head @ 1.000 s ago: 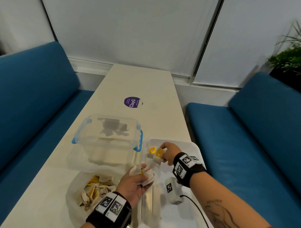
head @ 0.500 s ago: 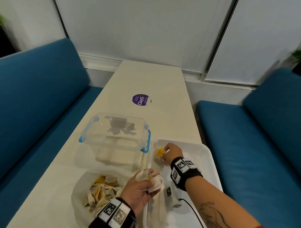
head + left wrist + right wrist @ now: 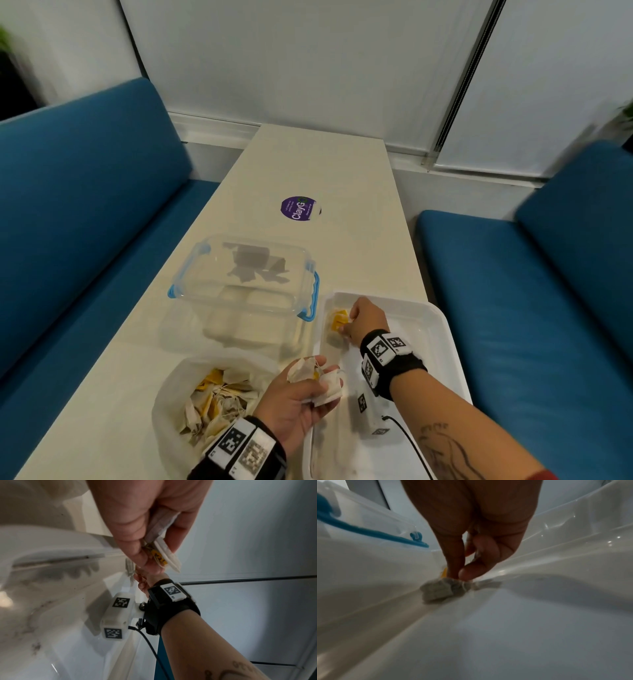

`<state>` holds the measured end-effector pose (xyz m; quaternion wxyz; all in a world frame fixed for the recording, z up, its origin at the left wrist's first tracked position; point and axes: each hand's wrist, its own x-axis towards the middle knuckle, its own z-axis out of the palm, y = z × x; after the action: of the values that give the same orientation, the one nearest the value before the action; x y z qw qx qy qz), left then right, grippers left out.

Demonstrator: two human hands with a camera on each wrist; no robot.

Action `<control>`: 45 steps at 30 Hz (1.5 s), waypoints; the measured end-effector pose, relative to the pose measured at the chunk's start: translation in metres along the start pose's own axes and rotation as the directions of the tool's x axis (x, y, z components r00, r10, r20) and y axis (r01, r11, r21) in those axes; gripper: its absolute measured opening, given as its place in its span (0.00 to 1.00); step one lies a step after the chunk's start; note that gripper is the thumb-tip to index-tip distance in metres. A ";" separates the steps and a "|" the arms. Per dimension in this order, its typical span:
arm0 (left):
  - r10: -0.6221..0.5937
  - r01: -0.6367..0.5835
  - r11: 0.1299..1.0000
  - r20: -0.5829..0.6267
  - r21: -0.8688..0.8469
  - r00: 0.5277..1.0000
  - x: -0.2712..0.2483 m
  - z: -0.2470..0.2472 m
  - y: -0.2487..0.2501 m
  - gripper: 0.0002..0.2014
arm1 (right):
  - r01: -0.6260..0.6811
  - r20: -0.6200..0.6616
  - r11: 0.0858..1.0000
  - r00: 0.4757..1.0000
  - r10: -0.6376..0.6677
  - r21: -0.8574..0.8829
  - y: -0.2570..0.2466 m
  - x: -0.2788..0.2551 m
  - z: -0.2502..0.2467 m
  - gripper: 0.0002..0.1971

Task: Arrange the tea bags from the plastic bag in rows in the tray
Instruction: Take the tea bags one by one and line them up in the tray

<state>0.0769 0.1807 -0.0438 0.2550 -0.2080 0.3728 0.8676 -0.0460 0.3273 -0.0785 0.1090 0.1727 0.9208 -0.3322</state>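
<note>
A white tray [image 3: 442, 329] lies at the table's near right. My right hand [image 3: 363, 322] reaches into its far left corner and pinches a tea bag [image 3: 440, 591] with a yellow tag [image 3: 337, 318] against the tray floor [image 3: 522, 628]. My left hand [image 3: 301, 401] hovers by the tray's left rim, palm up, gripping a small bunch of tea bags [image 3: 315, 377]; in the left wrist view the bags [image 3: 164, 550] sit between thumb and fingers. An open plastic bag [image 3: 178, 383] holding several tea bags [image 3: 215, 401] lies to the left of that hand.
A clear lidded box [image 3: 246, 277] with blue clips stands just left of the tray's far corner. A purple round sticker [image 3: 298, 208] is farther up the table [image 3: 318, 164]. Blue benches [image 3: 85, 205] flank the table on both sides.
My right hand has lowered the yellow-tagged tea bag into the tray's far left corner. The left hand keeps its bunch of bags, roughly in place. The head view shifted left.
</note>
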 end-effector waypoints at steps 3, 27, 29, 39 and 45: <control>-0.005 0.005 1.000 0.004 -0.006 1.000 -0.001 0.000 0.001 0.15 | 0.062 0.078 0.991 0.996 -0.053 -0.118 -0.002 0.002 -0.002 0.14; 0.171 -0.172 0.984 -0.030 -0.037 0.985 0.001 0.016 0.007 0.18 | 0.122 0.414 0.979 0.892 -0.180 0.162 -0.018 -0.122 -0.074 0.14; 0.193 -0.193 0.981 -0.014 -0.015 0.981 0.000 0.017 0.006 0.19 | 0.156 0.353 0.972 0.912 -0.209 0.174 -0.014 -0.130 -0.064 0.11; 0.289 -0.294 0.951 0.059 0.100 0.955 -0.013 0.018 0.007 0.17 | 0.167 0.343 0.973 0.915 -0.213 0.159 0.005 -0.142 -0.064 0.10; 0.374 -0.391 0.870 0.115 0.300 0.920 -0.017 0.019 0.008 0.15 | 0.250 0.106 0.917 0.950 -0.295 0.310 -0.001 -0.143 -0.051 0.08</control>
<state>0.0820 0.1854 -0.0177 0.1183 -0.0633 0.5340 0.8347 0.0797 0.3245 0.0061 0.1040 0.0311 0.8655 -0.4889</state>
